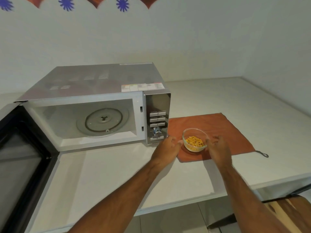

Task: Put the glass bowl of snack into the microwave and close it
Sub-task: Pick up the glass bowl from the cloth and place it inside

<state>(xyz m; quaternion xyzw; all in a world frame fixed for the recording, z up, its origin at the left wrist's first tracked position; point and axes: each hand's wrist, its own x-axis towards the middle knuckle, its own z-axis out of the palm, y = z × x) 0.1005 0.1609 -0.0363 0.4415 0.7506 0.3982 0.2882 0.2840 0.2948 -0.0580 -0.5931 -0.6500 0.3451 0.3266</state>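
Observation:
A small glass bowl (194,140) holding orange-yellow snack sticks stands on an orange cloth (223,128), just right of the microwave (94,91). The microwave's door (21,157) hangs wide open to the left, and its glass turntable (102,121) lies bare inside. My left hand (168,147) is at the bowl's left side, fingers spread, with the thumb tip near the rim. My right hand (217,145) is at the bowl's right side, fingers curled and apart, close to or just touching the glass. Neither hand has closed around the bowl.
The white counter (117,174) runs from the microwave to a wall corner at the right, with its front edge below my arms. The microwave's control panel (157,120) with buttons and a dial faces me beside the bowl. A wooden surface (289,214) shows at the bottom right.

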